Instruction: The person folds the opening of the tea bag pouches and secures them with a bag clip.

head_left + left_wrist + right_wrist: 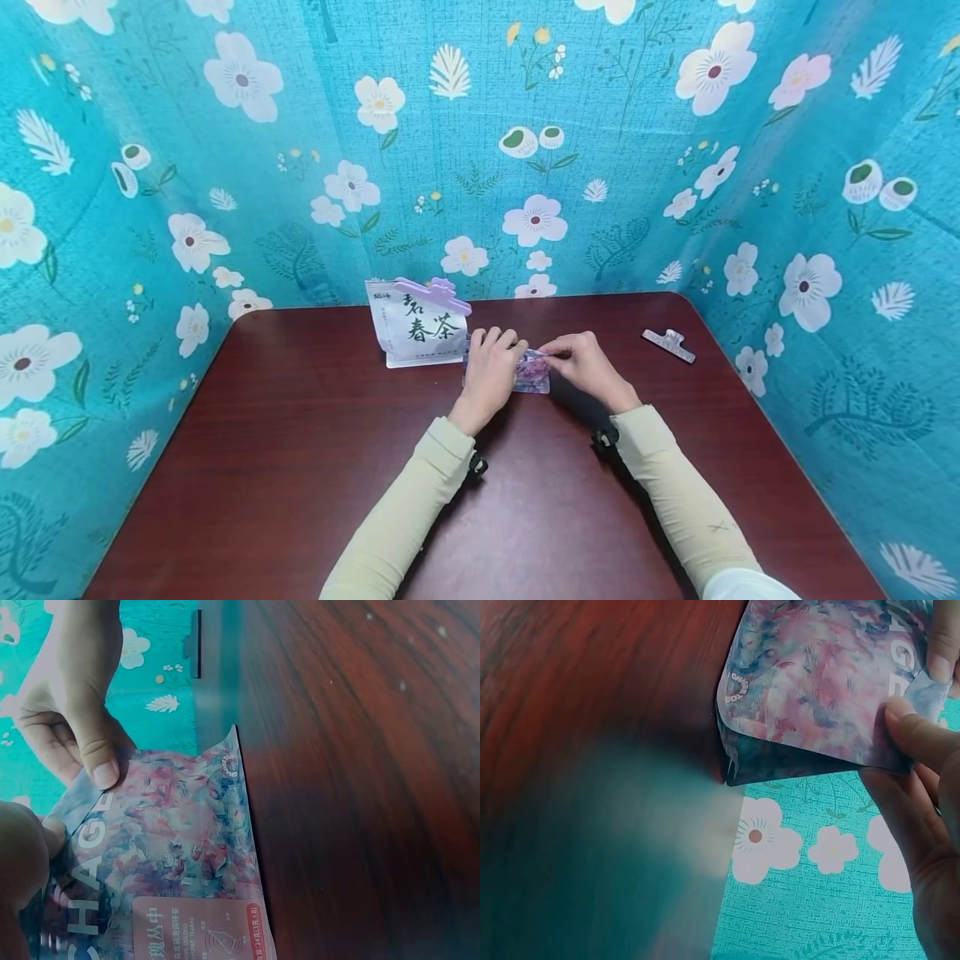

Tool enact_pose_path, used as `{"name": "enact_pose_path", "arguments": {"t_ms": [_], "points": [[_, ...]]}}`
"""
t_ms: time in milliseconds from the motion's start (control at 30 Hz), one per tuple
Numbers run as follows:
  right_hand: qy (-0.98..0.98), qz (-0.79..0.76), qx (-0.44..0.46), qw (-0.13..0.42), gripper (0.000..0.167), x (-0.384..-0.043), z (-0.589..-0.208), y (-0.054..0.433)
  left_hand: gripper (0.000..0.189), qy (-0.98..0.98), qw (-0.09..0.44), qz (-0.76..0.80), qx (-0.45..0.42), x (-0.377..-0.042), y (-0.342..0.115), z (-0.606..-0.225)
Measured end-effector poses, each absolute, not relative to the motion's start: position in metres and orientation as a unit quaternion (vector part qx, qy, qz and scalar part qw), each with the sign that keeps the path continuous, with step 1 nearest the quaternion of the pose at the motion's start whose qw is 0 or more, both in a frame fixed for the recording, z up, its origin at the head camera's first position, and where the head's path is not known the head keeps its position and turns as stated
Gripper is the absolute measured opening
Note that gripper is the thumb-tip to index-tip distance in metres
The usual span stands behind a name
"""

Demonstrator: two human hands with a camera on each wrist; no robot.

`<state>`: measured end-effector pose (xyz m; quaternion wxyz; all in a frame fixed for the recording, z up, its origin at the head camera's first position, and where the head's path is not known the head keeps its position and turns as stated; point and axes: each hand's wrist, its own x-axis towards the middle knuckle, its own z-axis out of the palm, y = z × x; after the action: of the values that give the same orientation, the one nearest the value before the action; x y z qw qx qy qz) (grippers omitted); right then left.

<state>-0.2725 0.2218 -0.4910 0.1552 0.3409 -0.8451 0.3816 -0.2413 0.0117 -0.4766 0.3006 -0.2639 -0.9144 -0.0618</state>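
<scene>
A tea pouch (532,377) with a mottled pink and blue pattern stands on the table, its lettered front plain in the left wrist view. My left hand (491,371) grips its top edge from above, fingers bent over it and hiding much of the left side. At the top right corner, my right hand (588,367) pinches the pouch between thumb and fingers. The top edge looks folded over near the fingertips (901,706) in the right wrist view. Left of the pouch stands a white tea bag (408,329) with a purple clip (437,293) across its slanted top.
A silvery clip (670,345) lies at the table's right rear. The dark red wooden table (300,467) backs onto a turquoise flowered curtain (480,150), which also hangs along both sides.
</scene>
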Motion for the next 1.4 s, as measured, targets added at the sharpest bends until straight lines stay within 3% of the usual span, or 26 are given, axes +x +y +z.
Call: {"name": "enact_pose_path", "arguments": {"t_ms": [333,933,1400], "points": [[-0.844,0.375,0.357,0.14,0.015,-0.272,-0.489,0.227,0.022,-0.91,0.313,-0.056,-0.266,-0.243,0.011,-0.478],[-0.823,0.342,0.382,0.244,0.014,-0.27,-0.489,0.207,0.023,-0.912,0.316,-0.058,-0.255,-0.242,0.012,-0.478],[-0.82,0.355,0.379,0.24,0.017,-0.272,-0.489,0.205,0.021,-0.907,0.324,-0.067,-0.259,-0.245,0.012,-0.481]]}}
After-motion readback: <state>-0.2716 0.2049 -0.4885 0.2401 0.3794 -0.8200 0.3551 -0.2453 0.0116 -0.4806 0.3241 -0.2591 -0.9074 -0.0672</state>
